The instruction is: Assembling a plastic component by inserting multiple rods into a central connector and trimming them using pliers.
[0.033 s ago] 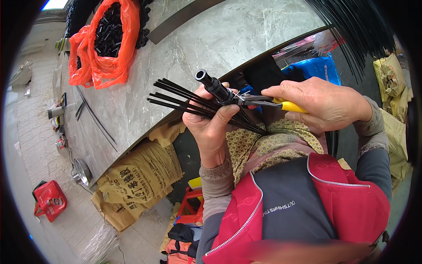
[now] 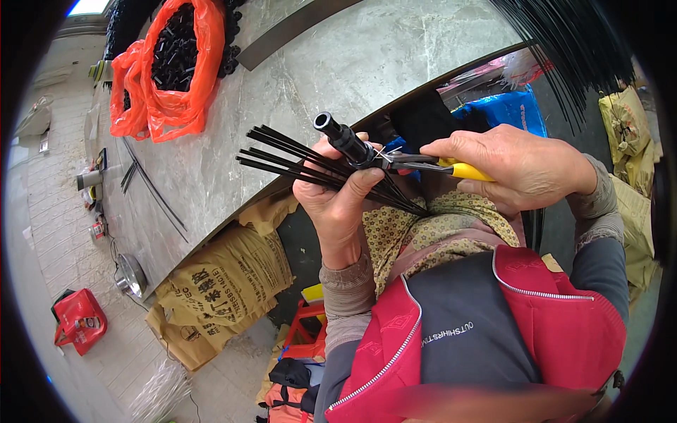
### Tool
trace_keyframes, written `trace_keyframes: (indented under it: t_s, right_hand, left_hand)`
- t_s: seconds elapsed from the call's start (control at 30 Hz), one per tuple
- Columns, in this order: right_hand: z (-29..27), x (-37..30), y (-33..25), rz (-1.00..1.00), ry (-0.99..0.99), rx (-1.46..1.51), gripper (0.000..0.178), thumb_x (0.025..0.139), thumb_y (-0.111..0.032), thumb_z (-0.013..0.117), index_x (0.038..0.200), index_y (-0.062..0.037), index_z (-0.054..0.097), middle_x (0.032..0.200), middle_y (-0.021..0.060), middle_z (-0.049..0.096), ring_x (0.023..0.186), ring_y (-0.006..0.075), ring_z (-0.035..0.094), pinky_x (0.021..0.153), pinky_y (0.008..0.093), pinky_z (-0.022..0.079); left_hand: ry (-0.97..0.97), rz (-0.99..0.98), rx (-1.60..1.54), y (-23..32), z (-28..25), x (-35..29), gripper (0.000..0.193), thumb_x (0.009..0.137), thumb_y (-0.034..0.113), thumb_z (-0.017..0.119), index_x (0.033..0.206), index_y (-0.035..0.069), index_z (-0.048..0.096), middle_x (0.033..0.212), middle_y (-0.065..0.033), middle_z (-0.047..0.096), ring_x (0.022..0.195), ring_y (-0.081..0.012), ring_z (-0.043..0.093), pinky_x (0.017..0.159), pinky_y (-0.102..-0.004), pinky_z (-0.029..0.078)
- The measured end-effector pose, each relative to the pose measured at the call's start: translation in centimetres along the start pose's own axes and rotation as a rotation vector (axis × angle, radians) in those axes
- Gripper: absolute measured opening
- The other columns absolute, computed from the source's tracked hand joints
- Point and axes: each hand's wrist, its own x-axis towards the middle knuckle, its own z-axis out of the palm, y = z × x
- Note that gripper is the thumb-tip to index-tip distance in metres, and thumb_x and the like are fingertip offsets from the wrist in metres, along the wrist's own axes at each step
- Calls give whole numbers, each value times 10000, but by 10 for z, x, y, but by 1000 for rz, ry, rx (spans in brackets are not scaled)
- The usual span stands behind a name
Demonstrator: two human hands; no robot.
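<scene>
My left hand (image 2: 337, 194) is closed around a short black tube (image 2: 347, 143), its hollow end tilted up and away to the left. Several thin black rods (image 2: 282, 164) fan out past the same fingers, their other ends running down toward my lap. A pair of pliers (image 2: 469, 171) with yellow handles is gripped in my right hand (image 2: 518, 166). Its jaws meet the lower end of the tube, where thin silvery wire ends (image 2: 386, 152) stick out. Just what the jaws bite on is partly hidden.
A grey marbled table (image 2: 310, 77) lies ahead, bearing a red-orange plastic bag (image 2: 206, 77) of small black pieces and a dark flat strip (image 2: 296, 32). Long black rods (image 2: 578, 49) overhang at the far right. Brown paper sacks (image 2: 218, 289) lie below the table edge.
</scene>
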Motion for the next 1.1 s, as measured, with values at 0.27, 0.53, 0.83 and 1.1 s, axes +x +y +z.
trace_keyframes:
  t_s: [0.27, 0.53, 0.83, 1.1]
  right_hand:
    - [33, 3, 15, -73, 204, -75, 483, 848, -54, 678, 1277, 21, 470, 986, 190, 597, 812, 381, 625, 667, 427, 497]
    - [48, 8, 31, -99, 202, 153, 337, 895, -85, 664, 1179, 14, 512, 832, 171, 608, 729, 352, 632, 623, 396, 483]
    - [22, 9, 26, 22, -53, 381, 383, 963, -218, 628, 1258, 0, 519, 894, 101, 683, 821, 220, 673, 717, 344, 523]
    - [28, 14, 31, -95, 21, 450, 468, 956, -331, 624, 1256, 18, 537, 846, 166, 659, 766, 282, 659, 684, 379, 496]
  left_hand:
    - [-6, -56, -50, -2, -1, 7, 459, 690, -38, 813, 1105, -59, 618, 947, -194, 681, 866, -258, 676, 804, -356, 549]
    - [-42, -103, -123, 1, -10, 9, 440, 721, -8, 801, 1116, -58, 613, 917, -201, 672, 822, -291, 666, 773, -397, 561]
    - [-19, -86, -136, 3, -11, 6, 459, 722, 1, 811, 1133, -54, 613, 929, -207, 674, 825, -300, 661, 777, -405, 557]
    - [18, -58, -165, 5, -11, 3, 413, 716, -77, 784, 1093, -85, 616, 955, -207, 697, 832, -273, 699, 812, -389, 577]
